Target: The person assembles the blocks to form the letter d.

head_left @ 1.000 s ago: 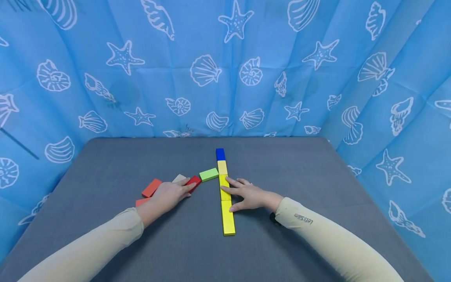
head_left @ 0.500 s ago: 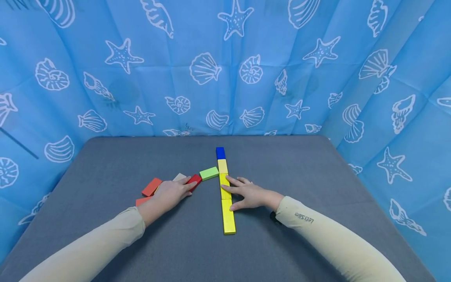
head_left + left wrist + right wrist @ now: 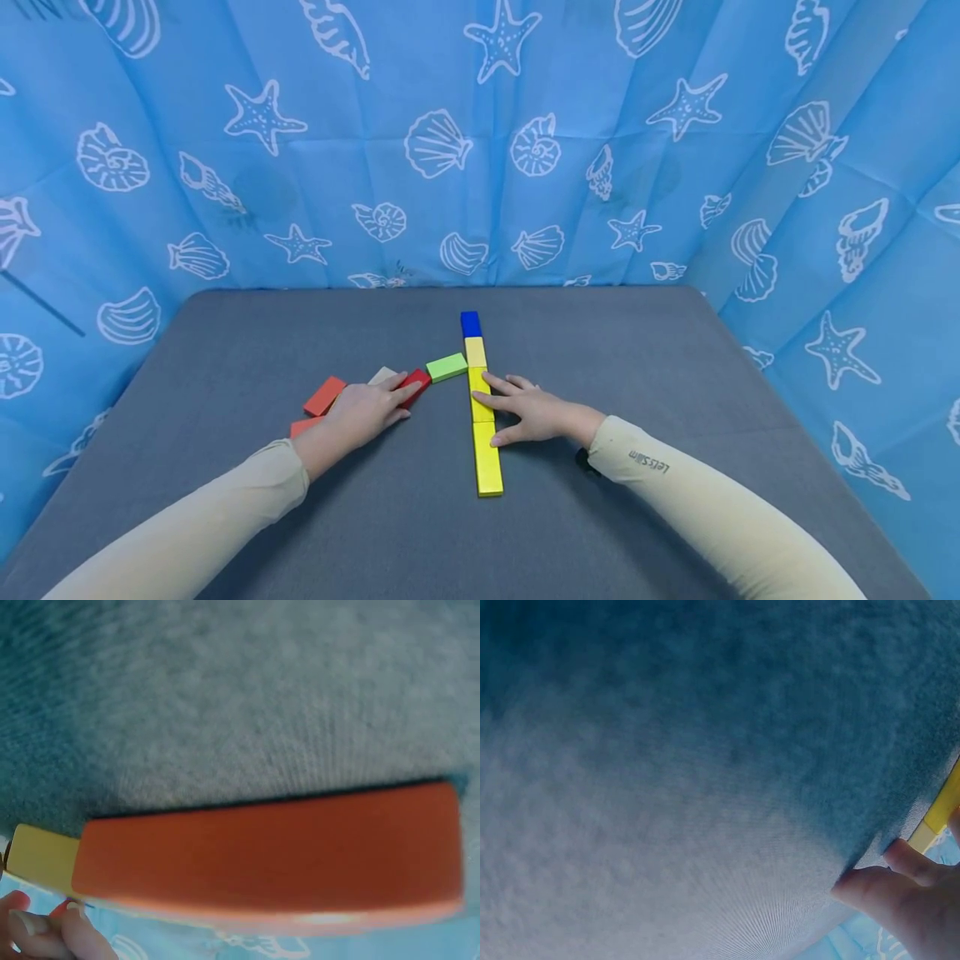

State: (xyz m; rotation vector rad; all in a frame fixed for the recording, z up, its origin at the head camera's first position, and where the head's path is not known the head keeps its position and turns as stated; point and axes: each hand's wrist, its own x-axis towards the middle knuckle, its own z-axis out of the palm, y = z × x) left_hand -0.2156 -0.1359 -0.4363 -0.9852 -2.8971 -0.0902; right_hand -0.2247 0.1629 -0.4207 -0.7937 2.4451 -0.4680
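A row of blocks runs away from me in the head view: two long yellow blocks [image 3: 487, 467], a pale cream block [image 3: 476, 352] and a blue block [image 3: 470, 324] at the far end. My right hand [image 3: 528, 414] rests with spread fingers on the yellow blocks, thumb at the side of the nearer one. A light green block [image 3: 447, 367] slants against the row's left side. Left of it, my left hand [image 3: 362, 412] lays its extended fingers over a red block [image 3: 416, 387], the thumb by its near end. That hand partly hides a beige block [image 3: 382, 376].
Two orange blocks lie left of my left hand, the far orange block [image 3: 324, 397] whole and the near orange block [image 3: 306, 427] partly covered. A yellow block [image 3: 43, 856] shows beyond an orange one in the left wrist view. A blue shell-patterned curtain [image 3: 438, 150] surrounds the grey table [image 3: 600, 333].
Both hands and all the blocks keep their places. Only the head view shifts very slightly.
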